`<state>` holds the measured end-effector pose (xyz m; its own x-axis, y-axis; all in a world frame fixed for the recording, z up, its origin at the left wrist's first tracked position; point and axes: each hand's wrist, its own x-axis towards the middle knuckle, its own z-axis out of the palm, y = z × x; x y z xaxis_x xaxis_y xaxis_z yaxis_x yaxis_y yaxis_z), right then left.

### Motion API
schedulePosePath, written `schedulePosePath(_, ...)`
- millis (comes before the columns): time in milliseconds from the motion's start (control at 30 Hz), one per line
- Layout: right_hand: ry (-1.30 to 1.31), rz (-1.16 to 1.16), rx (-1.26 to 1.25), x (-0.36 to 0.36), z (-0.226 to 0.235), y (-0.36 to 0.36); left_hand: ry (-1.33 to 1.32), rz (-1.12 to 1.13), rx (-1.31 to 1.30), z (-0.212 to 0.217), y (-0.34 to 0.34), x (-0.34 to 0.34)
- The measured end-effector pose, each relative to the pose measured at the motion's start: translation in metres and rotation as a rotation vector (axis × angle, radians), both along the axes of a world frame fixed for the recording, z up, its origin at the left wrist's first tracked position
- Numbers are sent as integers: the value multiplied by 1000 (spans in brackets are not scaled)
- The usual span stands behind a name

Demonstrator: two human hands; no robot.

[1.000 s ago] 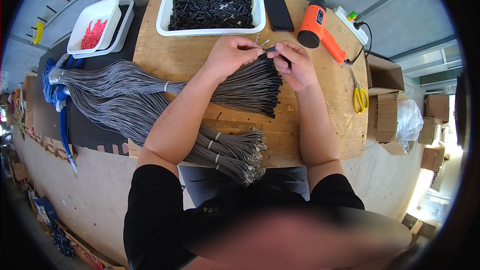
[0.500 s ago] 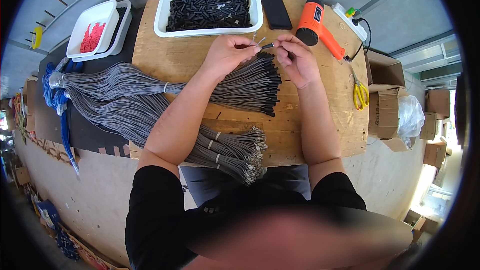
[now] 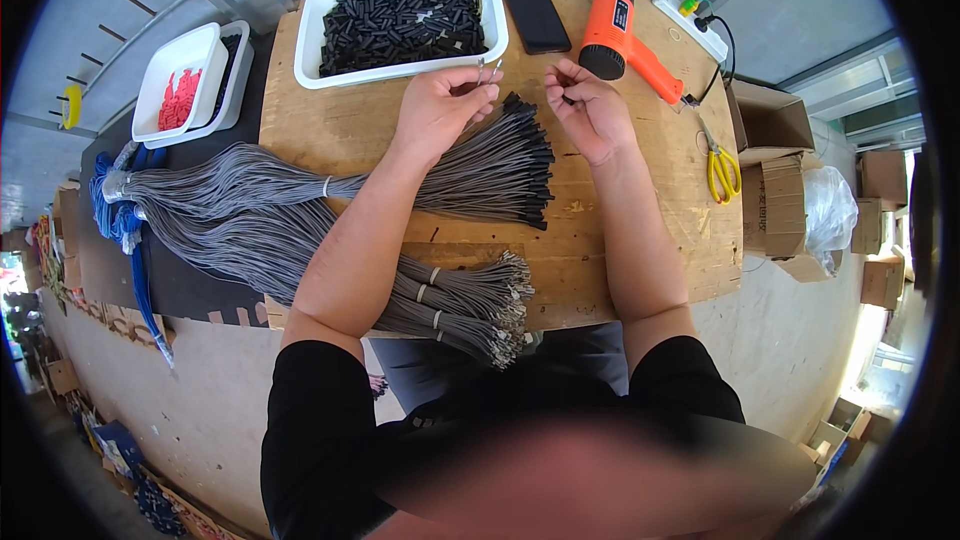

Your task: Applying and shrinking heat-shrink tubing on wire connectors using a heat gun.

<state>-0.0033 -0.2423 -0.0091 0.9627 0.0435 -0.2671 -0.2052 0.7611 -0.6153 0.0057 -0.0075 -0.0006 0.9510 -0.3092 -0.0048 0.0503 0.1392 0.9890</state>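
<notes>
My left hand [image 3: 440,105] pinches the bare metal tip of a grey cable [image 3: 488,70] just in front of the white tray of black tubes [image 3: 400,20]. My right hand [image 3: 590,110] is apart from it, fingers curled on a small black tube piece [image 3: 567,98]. Below both hands lies a bundle of grey cables with black tube ends [image 3: 500,165] on the wooden board [image 3: 620,230]. A second set of grey cable bundles with bare metal ends [image 3: 470,305] lies at the board's near edge.
An orange heat gun [image 3: 620,35], a black phone [image 3: 535,15] and a white power strip [image 3: 690,25] lie at the back right. Yellow scissors [image 3: 720,165] are at the right edge. A white tray of red pieces [image 3: 185,90] stands far left. Cardboard boxes [image 3: 790,210] sit on the right.
My hands have come apart: the left has drawn a cable tip up toward the tray, and the right has moved to the right with a small black piece.
</notes>
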Motion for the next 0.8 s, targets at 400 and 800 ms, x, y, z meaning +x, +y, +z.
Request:
schedulePosePath(400, 76, -124, 164, 6, -17, -8, 10, -29, 69, 8, -2, -3)
schedulePosePath(800, -33, 32, 52, 0, 0, -9, -5, -32, 93, 7, -1, -3)
